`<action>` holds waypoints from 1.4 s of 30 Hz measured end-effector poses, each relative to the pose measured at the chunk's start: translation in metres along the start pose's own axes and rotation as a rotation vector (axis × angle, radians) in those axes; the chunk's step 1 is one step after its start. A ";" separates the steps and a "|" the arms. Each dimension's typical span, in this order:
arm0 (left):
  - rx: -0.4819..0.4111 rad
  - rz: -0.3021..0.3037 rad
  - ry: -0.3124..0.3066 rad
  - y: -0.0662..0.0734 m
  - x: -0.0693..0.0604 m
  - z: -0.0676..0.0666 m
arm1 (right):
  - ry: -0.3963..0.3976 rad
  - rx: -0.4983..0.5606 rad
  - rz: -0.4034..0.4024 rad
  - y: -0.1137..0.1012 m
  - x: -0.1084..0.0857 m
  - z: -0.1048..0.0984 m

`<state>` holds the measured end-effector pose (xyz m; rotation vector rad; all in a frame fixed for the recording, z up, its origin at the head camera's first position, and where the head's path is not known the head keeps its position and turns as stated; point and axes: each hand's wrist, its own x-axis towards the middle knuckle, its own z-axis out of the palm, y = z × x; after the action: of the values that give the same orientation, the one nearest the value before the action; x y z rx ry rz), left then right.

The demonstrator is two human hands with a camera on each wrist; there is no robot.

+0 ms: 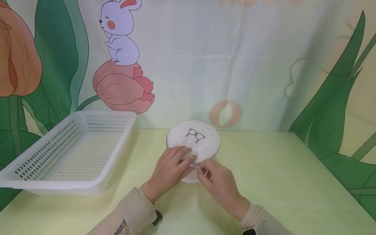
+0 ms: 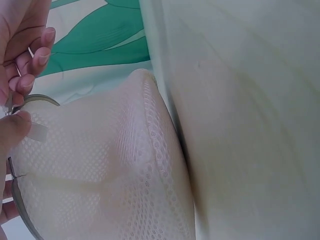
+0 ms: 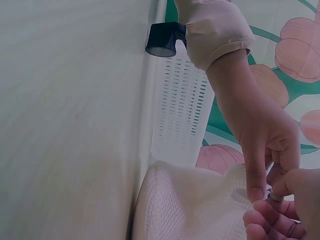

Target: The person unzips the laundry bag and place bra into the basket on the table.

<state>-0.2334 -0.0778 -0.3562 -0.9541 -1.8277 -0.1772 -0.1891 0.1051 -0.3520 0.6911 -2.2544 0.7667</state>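
A white mesh bag [image 1: 205,143] with a glasses drawing on its round top stands on the table. Along its near edge my left hand [image 1: 168,169] grips the rim, fingers over the top and thumb below. My right hand [image 1: 221,184] pinches a small metal zipper pull [image 1: 195,166] at that same edge, close to the left fingertips. In the left wrist view the bag's mesh side [image 2: 100,160] shows, with a dark zipper edge and a small white tag [image 2: 38,132]. The right wrist view shows both hands meeting at the bag [image 3: 185,200].
A white perforated plastic basket [image 1: 107,163] stands on the left of the pale green table [image 1: 264,182]. Behind the table hangs a printed curtain [image 1: 188,65] with a rabbit, tulips and leaves.
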 end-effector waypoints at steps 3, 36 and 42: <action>0.003 0.003 -0.005 0.000 0.000 0.001 | 0.009 -0.021 -0.018 0.001 0.000 0.001; -0.016 -0.037 -0.055 -0.001 -0.002 -0.003 | 0.110 0.078 -0.097 0.004 0.000 0.003; -0.019 -0.046 -0.061 -0.003 -0.003 -0.003 | 0.116 0.082 -0.074 0.004 0.001 0.001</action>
<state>-0.2326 -0.0831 -0.3558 -0.9406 -1.9079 -0.1964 -0.1929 0.1074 -0.3535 0.7454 -2.0914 0.8447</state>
